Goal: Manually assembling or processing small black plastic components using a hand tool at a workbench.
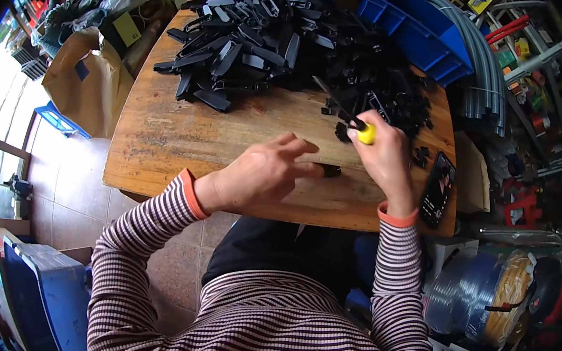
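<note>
Plainly, on the near side of the pile [254, 47], the right hand [386, 153] is wrapped round a screwdriver [358, 124], its blade [325, 90] toward the pile; apart from it, the left hand [264, 173], loosely spread, is at a dark part [331, 171], contact unclear. The screwdriver should be light, stiff, best held by its yellow handle [367, 135]; the part, perhaps slippery, by its edges.

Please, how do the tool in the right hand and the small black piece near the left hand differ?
The tool shows a yellow handle; the black piece looks dark. The tool is long and slender; the piece looks short. The right hand grips the tool; the piece is by the left hand. Both have dark parts.
</note>
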`<state>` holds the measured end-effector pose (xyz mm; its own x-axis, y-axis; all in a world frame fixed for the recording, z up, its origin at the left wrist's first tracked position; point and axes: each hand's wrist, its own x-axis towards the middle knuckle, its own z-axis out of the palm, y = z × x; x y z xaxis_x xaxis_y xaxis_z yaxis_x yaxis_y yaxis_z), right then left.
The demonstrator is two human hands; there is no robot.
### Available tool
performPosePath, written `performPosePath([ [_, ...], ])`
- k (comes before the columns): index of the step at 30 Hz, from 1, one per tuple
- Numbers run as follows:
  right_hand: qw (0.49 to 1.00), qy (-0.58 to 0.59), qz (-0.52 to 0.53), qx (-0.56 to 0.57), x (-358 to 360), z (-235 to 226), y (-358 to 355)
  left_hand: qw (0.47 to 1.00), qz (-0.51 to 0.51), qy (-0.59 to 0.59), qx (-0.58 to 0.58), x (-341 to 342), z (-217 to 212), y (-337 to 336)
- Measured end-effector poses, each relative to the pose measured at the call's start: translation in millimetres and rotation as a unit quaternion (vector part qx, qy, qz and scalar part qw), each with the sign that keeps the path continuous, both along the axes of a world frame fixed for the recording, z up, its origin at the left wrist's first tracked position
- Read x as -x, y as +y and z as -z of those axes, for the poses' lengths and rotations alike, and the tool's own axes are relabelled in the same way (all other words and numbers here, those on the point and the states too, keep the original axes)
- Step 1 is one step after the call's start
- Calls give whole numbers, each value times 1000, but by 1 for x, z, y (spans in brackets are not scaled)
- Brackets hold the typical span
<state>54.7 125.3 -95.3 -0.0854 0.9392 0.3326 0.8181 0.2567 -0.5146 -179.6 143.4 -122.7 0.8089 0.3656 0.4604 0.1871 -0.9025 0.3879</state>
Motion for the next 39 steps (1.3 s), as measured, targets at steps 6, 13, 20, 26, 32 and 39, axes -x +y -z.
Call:
performPosePath([
  [6,998,42,25,30,-7,13,-25,998,12,61,3,-18,32,-8],
  [13,997,41,-20,-62,-6,27,-16,998,-33,37,26,-41,29,-13],
  [20,997,38,-42,-48,-1,31,3,989,39,50,-132,-32,38,11],
  [26,996,-36,-69,-49,4,45,12,991,49,63,-105,-31,51,19],
  [32,990,-32,-124,60,-2,24,29,989,69,111,-72,-23,44,25],
  [39,905,423,-48,-10,21,33,58,988,41,64,-137,-40,42,24],
])
